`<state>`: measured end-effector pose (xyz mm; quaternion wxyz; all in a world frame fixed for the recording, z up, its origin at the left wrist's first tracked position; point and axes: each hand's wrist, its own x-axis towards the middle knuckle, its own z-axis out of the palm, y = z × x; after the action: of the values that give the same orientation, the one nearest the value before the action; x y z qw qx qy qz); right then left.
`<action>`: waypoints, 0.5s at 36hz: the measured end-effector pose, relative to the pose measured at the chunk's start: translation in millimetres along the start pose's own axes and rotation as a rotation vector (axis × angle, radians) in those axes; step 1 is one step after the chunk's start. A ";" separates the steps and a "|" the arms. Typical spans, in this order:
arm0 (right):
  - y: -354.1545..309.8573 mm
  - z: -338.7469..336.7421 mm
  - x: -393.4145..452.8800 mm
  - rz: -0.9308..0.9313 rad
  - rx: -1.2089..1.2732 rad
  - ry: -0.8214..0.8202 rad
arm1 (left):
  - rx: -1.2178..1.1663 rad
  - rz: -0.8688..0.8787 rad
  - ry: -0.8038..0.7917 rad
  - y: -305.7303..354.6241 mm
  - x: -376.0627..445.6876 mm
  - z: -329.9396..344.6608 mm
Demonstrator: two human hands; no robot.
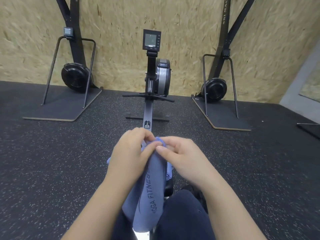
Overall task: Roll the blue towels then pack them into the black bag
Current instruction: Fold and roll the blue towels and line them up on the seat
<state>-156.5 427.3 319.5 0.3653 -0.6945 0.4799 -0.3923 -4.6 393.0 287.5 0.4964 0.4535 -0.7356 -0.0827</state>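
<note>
While I sit at the rower [148,108], both my hands pinch the far end of one rolled blue towel [150,187].

From the left: a ski machine [76,77] stands on its base board against the chipboard wall [121,18]; my left hand [131,153] curls round the top of the roll, fingertips tucked at its rim; the towel runs lengthwise down between my knees, dark lettering along it, its near end at my lap; more blue cloth [168,172] shows just under and beside it. My right hand [180,156] meets the left at the roll's tip, thumb pressed on the fabric. Beyond, the rower's monitor [151,40] faces me, and a second ski machine [216,87] stands to the right on the speckled floor [52,161].
</note>
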 end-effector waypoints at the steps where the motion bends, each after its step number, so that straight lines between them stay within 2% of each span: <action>1: 0.2 -0.6 0.8 -0.007 0.007 0.034 | -0.006 -0.007 -0.003 1.2 2.3 -0.6; 7: -4.5 -11.4 6.0 -0.067 -0.100 0.234 | -0.137 0.012 -0.126 9.8 12.9 -3.8; 10: -8.7 -18.8 4.9 -0.083 -0.124 0.345 | -0.116 0.038 -0.223 13.6 16.5 -7.8; 18: -19.7 -49.9 9.3 -0.094 0.038 0.595 | -0.002 0.126 -0.306 20.8 22.3 -14.5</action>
<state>-191.6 417.3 360.0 0.2030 -0.5633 0.5260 -0.6040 -7.3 393.0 321.2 0.3831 0.3879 -0.8296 -0.1203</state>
